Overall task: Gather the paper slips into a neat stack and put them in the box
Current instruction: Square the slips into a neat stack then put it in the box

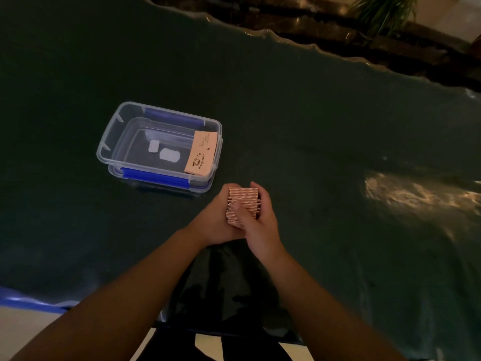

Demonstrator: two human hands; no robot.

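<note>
A thick stack of pinkish paper slips (244, 198) stands on edge between both my hands, just above the dark green table. My left hand (217, 220) cups the stack's left side. My right hand (257, 225) wraps the right side, thumb pressed across the near face. A clear plastic box (112, 142) with blue clips sits up and to the left of my hands, its lid off. Inside it, one printed slip (201, 153) leans against the right wall.
The dark green table (312, 152) has a wavy far edge at upper right. A bright reflection (406, 190) lies to the right. Two white labels (164, 151) show on the box's bottom. A plant (382, 11) stands beyond the table.
</note>
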